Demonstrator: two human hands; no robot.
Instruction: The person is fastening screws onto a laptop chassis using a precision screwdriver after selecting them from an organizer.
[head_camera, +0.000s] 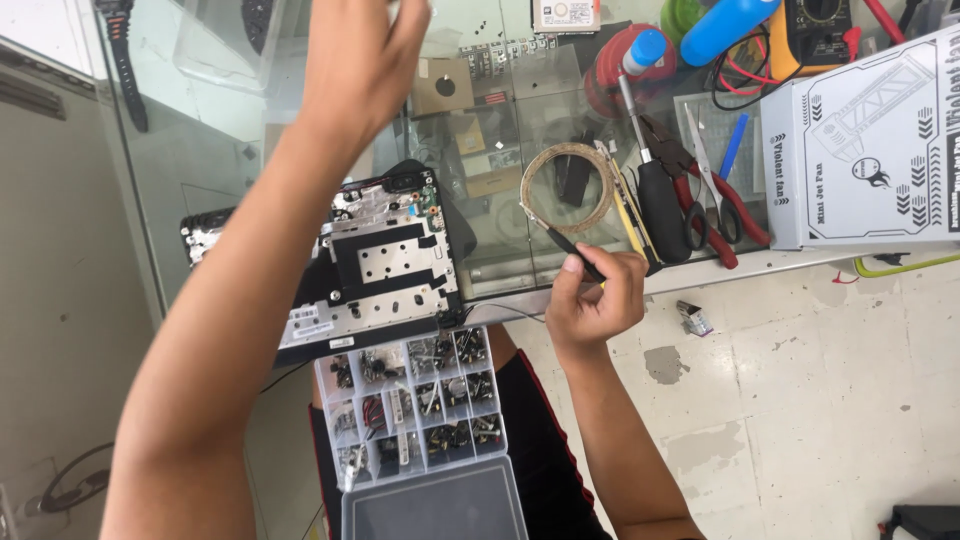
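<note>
The right hand (597, 297) is curled closed at the front edge of the glass counter (560, 250), thumb and fingers pinched around the black handle of a slim tool (572, 250). The tool's long axis runs from the hand up and to the left, and its far end touches the lower left rim of a ring of tape (568, 188) that lies flat on the glass just beyond the knuckles. So the ring sits directly ahead of the right hand, up and slightly left of it, touching the tool, while the hand itself is just short of it. The left hand (362, 60) is raised high at the top of the view, well apart from the ring and off to its left; its fingers run past the frame edge, so I cannot tell how far open it is or whether it holds anything. The right hand is plainly the nearer of the two. Below the left forearm lies an opened laptop base (385, 265), and nearer the person a clear parts box (415, 400) of small screws. Just right of the ring rest a black-handled screwdriver (655, 190) and red pliers (700, 190).
</note>
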